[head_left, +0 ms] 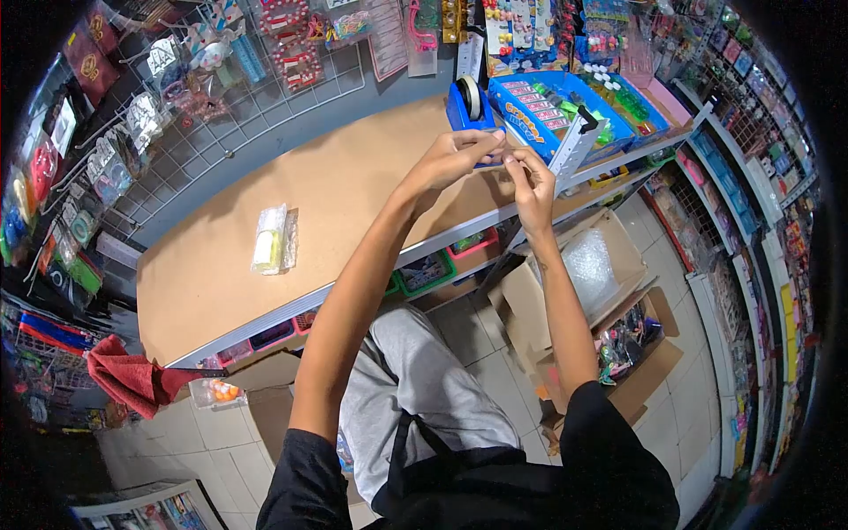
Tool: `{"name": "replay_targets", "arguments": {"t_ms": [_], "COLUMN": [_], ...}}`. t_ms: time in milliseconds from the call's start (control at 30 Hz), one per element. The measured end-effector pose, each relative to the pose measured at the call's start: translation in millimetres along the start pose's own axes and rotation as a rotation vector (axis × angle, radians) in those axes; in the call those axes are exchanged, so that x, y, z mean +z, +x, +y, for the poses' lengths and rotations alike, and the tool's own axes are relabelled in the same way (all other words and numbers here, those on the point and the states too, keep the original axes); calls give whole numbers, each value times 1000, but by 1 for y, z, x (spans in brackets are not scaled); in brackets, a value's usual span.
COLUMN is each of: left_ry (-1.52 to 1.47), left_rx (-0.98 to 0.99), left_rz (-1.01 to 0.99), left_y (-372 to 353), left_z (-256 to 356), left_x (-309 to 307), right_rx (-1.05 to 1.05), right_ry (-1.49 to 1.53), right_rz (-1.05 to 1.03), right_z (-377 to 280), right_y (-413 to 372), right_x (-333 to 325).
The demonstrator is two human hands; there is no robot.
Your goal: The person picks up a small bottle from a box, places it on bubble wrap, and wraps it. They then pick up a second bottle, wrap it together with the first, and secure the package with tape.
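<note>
My left hand [452, 161] and my right hand [532, 187] meet fingertip to fingertip above the far right part of the brown table [353, 168]. Both are closed in a pinch; whatever thin thing lies between the fingers is too small to make out. Just behind them stands a blue tape dispenser [457, 108] with a roll of tape [472, 97] in it. A small clear plastic package [267, 240] with something yellowish-green inside lies on the table, to the left of my forearms.
Blue display boxes [533, 117] of small goods stand right of the dispenser. A white metal bracket [574, 143] rises beside my right hand. Open cardboard boxes [649, 375] sit on the tiled floor. A red cloth [132, 375] hangs at the table's left end.
</note>
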State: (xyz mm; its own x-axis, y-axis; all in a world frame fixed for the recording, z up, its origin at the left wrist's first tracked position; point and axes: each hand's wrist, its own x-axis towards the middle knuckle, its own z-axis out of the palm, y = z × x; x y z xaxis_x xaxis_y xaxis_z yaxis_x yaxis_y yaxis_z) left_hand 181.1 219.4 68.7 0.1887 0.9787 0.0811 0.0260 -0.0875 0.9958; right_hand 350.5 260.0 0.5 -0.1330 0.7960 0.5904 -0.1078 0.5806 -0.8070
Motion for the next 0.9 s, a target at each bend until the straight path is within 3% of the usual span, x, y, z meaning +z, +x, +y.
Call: {"name": "replay_targets", "arguments": {"t_ms": [200,367,567,767,900], "left_ry": [28,216,209,298,395], "left_rx": [134,262,298,362,454], "left_rz": [-16,34,179,258,267], "left_y": [-6,13,26,45,57], "left_z": [-6,-21,-24,-18,-11], "left_x": [-9,-16,-20,-19,-19], "right_rx": [84,228,96,401,419], "right_ry": [48,6,68,220,219], "right_rz": [66,39,-48,-23,68], "right_z": [-4,-2,-7,-7,-13], "right_y": [1,5,9,17,22], "right_x": [5,4,7,5,6]}}
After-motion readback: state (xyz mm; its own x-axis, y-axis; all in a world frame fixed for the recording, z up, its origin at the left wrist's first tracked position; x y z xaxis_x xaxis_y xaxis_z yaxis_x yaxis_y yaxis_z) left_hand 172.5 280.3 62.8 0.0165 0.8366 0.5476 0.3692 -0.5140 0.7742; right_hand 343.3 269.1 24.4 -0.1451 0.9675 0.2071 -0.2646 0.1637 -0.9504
